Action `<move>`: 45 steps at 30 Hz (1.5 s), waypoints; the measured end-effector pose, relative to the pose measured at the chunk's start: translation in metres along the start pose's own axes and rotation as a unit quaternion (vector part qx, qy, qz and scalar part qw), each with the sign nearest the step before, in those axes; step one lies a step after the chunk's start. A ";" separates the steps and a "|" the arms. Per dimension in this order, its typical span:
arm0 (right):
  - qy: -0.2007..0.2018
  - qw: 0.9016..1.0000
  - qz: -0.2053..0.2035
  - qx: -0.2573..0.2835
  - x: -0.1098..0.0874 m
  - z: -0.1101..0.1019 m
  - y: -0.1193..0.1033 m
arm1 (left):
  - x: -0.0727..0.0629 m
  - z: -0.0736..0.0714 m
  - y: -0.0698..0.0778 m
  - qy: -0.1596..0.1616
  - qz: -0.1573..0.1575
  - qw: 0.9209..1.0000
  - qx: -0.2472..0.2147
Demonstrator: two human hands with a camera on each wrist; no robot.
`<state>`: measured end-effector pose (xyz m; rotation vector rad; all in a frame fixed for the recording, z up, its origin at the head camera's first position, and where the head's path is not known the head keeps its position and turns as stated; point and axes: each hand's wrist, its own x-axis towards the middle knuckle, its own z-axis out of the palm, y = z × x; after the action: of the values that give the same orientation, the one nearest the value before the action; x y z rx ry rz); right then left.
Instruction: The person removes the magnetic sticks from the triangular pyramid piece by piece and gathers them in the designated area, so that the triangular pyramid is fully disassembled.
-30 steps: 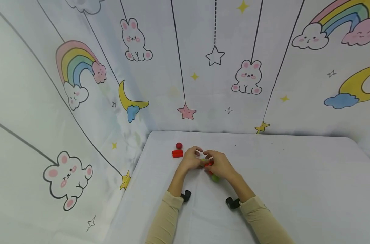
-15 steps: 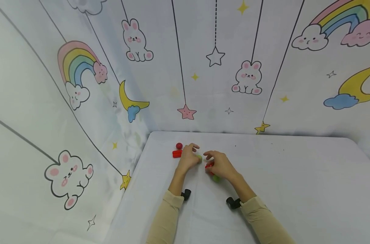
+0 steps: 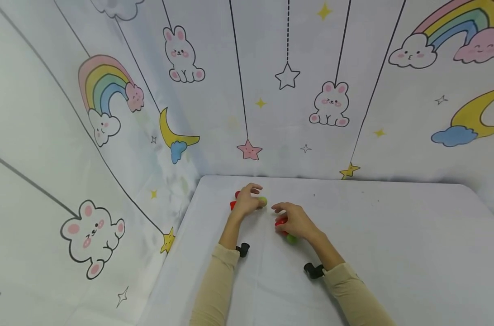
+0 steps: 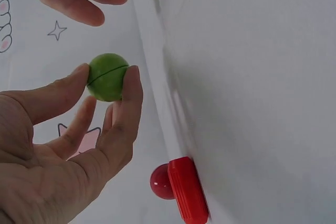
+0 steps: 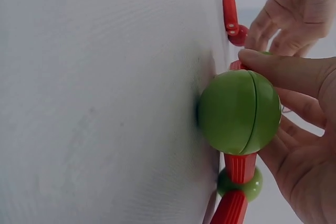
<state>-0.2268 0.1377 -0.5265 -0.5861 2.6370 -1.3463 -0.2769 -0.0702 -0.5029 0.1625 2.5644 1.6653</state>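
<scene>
My left hand (image 3: 248,202) pinches a loose green ball (image 4: 107,77) between thumb and fingertip; a thin seam line runs around the ball. Close by on the right, my right hand (image 3: 294,220) grips a toy build of red rods and green balls by a red rod (image 3: 280,225), thumb on this side. In the right wrist view a large green ball (image 5: 239,111) of that build fills the foreground. Below it a short red rod (image 5: 240,168) leads to a second green ball (image 5: 254,186) and another red rod (image 5: 231,208). The fingers partly hide the build's far end.
Beyond the left hand, a red ball (image 4: 161,182) and a red rod (image 4: 188,190) lie side by side on the white-covered table (image 3: 393,253). A curtain (image 3: 214,113) printed with bunnies, stars and rainbows stands behind. Black wrist cameras (image 3: 313,270) sit at the cuffs.
The left hand has drawn away from the right hand, leftward and toward the table's back, with the green ball in its fingers. The right hand and build have shifted only slightly right.
</scene>
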 end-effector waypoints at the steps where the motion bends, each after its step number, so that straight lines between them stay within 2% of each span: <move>1: -0.001 1.000 0.000 0.002 0.000 0.001 0.000 | 0.001 -0.001 -0.001 0.000 0.004 1.000 0.002; 8: -0.005 1.000 0.000 0.010 -0.001 0.001 0.001 | 0.011 -0.002 -0.005 0.028 0.017 0.998 0.045; 20: -0.008 1.000 0.001 0.010 -0.001 -0.002 -0.001 | 0.031 -0.009 -0.009 0.054 0.007 0.998 0.040; 36: -0.014 1.000 0.006 -0.004 -0.001 -0.001 -0.004 | 0.044 -0.008 -0.013 0.063 0.013 0.996 0.055; 45: -0.015 1.000 -0.004 -0.010 -0.002 0.000 -0.003 | 0.051 -0.006 -0.020 0.061 0.001 0.997 0.053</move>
<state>-0.2242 0.1367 -0.5239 -0.6164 2.6310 -1.3038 -0.3295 -0.0772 -0.5191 0.0732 2.7444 1.5860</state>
